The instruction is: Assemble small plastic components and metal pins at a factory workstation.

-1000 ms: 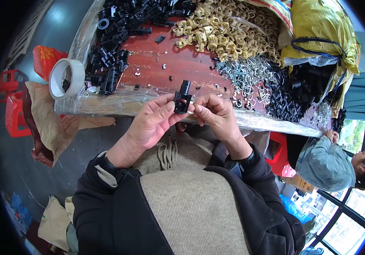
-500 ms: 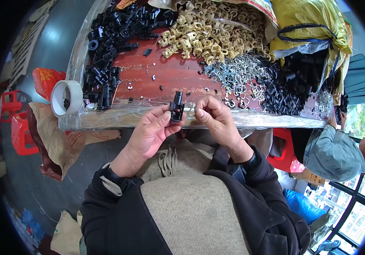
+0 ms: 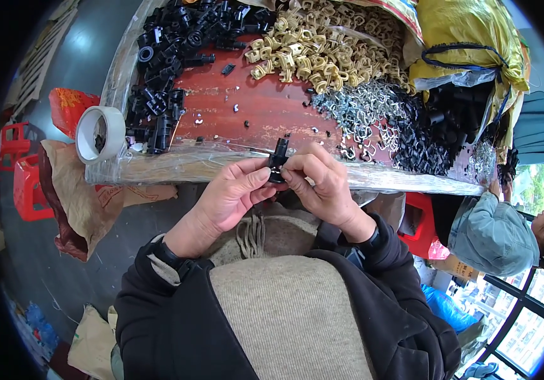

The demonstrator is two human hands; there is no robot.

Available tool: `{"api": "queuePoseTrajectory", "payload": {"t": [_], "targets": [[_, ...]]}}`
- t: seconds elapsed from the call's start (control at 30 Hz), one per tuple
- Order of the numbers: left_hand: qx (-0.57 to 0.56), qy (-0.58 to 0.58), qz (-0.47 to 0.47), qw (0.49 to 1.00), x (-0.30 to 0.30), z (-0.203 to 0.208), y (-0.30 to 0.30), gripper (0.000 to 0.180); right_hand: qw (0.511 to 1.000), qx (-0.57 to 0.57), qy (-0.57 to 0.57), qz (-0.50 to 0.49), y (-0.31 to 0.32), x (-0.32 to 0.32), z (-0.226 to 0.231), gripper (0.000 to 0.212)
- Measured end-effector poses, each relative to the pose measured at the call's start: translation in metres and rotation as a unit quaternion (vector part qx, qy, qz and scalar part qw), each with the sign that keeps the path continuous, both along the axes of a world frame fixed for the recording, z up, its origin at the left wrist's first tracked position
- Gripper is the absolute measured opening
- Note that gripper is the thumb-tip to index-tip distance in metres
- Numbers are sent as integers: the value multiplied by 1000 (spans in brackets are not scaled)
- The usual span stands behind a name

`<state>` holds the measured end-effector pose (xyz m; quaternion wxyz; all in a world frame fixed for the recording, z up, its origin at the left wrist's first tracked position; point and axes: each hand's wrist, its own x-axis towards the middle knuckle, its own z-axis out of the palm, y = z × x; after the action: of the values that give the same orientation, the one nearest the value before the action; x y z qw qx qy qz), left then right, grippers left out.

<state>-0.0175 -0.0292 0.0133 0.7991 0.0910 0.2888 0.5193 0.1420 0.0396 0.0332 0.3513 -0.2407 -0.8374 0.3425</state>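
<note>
Head view: left hand (image 3: 226, 197) pinches one black fitting (image 3: 281, 152), right hand (image 3: 324, 187) bunched against it, its contents hidden.

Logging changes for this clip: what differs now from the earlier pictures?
The right hand, apart from the black part half a second ago, has moved left to meet it. The left hand still holds that part; the tan pile looks unchanged.

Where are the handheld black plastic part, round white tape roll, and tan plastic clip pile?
Handheld black plastic part (image 3: 281, 149): head view, its upper tube.
Round white tape roll (image 3: 117, 133): head view, its outer side.
Tan plastic clip pile (image 3: 330, 56): head view, pile's middle.
</note>
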Motion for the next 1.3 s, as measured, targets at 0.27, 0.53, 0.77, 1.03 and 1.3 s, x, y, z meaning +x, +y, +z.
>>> {"api": "queuePoseTrajectory", "payload": {"t": [0.27,0.53,0.77,1.03,1.3], "targets": [[-13,17,-3,1000,0,-1,-1,22,995,100,-26,1,0,0,-3,12],[-28,60,1,998,2,-2,-2,20,993,-105,-52,4,-3,4,-4,16],[-28,68,-10,997,-5,1,-3,21,947,-304,-12,108,21,12,-18,14],[-30,45,16,998,-15,-4,-2,24,915,287,-264,-97,93,-33,-19,17],[-24,31,35,999,-21,-5,-3,24,909,261,-324,-3,85,-35,-37,18]]}}
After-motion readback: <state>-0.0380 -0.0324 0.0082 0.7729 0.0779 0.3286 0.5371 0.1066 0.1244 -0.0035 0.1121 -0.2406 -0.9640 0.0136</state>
